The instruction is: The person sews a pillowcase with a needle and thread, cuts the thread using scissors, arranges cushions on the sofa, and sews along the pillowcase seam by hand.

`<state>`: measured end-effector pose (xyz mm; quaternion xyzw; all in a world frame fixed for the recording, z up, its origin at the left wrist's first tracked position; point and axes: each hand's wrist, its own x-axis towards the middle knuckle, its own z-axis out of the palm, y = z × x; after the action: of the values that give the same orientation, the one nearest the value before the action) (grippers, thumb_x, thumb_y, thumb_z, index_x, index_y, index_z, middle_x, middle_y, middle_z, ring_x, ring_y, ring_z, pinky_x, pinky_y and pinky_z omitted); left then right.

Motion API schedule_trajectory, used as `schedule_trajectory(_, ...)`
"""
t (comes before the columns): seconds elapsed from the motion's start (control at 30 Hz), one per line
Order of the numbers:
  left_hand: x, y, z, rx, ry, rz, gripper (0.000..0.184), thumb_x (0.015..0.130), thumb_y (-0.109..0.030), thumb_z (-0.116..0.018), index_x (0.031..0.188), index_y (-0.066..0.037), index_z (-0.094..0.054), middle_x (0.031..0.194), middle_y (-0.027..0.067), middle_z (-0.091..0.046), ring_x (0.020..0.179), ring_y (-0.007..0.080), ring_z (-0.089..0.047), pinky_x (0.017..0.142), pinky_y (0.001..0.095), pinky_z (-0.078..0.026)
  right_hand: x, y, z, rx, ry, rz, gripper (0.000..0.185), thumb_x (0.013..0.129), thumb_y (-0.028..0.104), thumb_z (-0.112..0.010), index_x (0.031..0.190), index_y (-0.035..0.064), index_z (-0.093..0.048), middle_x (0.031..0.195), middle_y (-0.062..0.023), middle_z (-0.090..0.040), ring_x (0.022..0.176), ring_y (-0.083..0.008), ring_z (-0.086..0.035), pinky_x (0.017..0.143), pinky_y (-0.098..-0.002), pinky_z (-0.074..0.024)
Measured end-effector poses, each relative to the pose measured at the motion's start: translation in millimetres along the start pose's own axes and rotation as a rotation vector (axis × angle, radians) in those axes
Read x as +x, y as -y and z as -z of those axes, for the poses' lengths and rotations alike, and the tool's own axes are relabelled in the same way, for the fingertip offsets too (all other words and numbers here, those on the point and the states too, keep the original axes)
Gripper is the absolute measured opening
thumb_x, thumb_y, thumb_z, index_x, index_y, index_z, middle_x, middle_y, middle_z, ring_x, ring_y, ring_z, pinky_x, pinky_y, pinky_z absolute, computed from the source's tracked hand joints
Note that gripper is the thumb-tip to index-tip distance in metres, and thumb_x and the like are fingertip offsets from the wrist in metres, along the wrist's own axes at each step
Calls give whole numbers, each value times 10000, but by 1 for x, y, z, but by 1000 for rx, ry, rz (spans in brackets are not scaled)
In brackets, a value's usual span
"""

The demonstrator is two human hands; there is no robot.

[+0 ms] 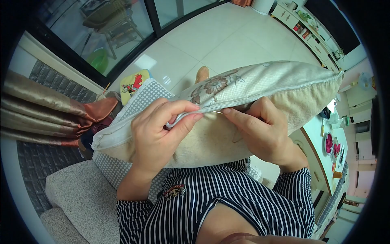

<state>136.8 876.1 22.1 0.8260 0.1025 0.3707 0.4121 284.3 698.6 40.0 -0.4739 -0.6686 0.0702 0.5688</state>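
A cushion (pixel 300 77) lies across my lap, with a pale flowered face on top and a cream plush side below. A piped seam runs along its edge. My left hand (pixel 156 128) is closed on that edge, thumb and forefinger pinching the fabric at the seam. Just right of those fingertips, a thin needle (pixel 217 112) points at the seam. Its right end sits between the thumb and fingers of my right hand (pixel 266 132). A faint loop of thread (pixel 237 140) hangs over the plush below. Whether the needle's tip is inside the fabric is hard to make out.
A dotted cloth (pixel 109 164) covers the seat under the cushion. At the left are a grey sofa piece (pixel 77 195) and a curtain (pixel 44 110). A yellow stool (pixel 134 85) stands by the glass door. To the right, a white table (pixel 325 158) carries red flowers and small items.
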Motion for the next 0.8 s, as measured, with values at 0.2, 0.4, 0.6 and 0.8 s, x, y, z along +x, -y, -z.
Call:
schedule_trajectory(0.2,0,1,2,-6,3,35,196,740,-2,-814,910,-12,-718,731,-28,-569,623,45,-411,534,192,-309,0,2,3,18,-7,1,168,869,191,-549,901,33,-502,620,-45,-456,484,-165,-467,402,-271,-412)
schedule_trajectory(0.4,0,1,1,-31,-1,44,193,740,-2,-813,909,-16,-720,724,-34,-561,623,39,-404,534,187,-303,1,0,0,31,-23,-2,168,874,193,-545,903,33,-501,618,-44,-455,481,-164,-465,399,-269,-412)
schedule_trajectory(0.6,0,1,2,-29,1,45,196,738,1,-814,909,-16,-719,726,-34,-561,622,37,-402,532,187,-301,2,0,0,48,-32,-1,168,879,194,-541,905,33,-499,615,-44,-454,477,-163,-464,397,-268,-411)
schedule_trajectory(0.8,1,-1,2,-9,5,27,205,732,-2,-818,908,-14,-713,722,-26,-563,617,49,-409,529,195,-308,2,-2,-1,62,-43,-4,169,883,196,-537,908,33,-498,613,-43,-453,474,-162,-463,394,-267,-410)
